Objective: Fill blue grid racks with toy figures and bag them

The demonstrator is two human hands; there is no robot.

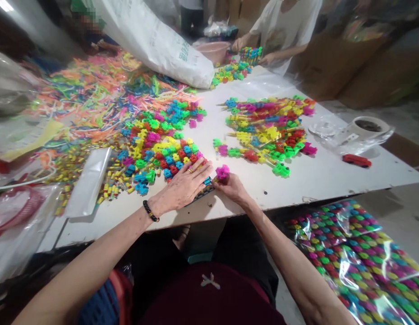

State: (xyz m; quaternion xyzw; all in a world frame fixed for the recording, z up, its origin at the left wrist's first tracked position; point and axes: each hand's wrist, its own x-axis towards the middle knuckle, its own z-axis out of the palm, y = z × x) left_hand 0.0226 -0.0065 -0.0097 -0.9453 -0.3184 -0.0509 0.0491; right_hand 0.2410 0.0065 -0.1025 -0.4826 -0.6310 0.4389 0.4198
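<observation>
With the left hand (187,183), resting flat over the near right corner of a block of toy pieces (178,160), with fingers stretched out and almost side by side, gripping nothing visible. With the right hand (231,186), just beside and to the right, holding a pink piece (223,172) in a narrow pinch of thumb and curled fingers, close to the near edge of the tabletop (297,180). Cannot tell well, because of small size and blur, whether also touching the dark base (205,193) below the left palm. From the ordered red, blue and yellow rows, judging the step in hand as adding pieces to the block. For the next move, probably calling for careful lining up of the pink piece at the near right corner, without pushing the neighbours. Left of the block, to find loose toy pieces (146,140), short yellow tubes (116,185) and a clear pouch (89,180); farther left, a heap of coloured strips (84,101). To the right, a spread of toy sticks (266,128), then a wrapped cup (368,128) and a red toy car (356,160).
</observation>
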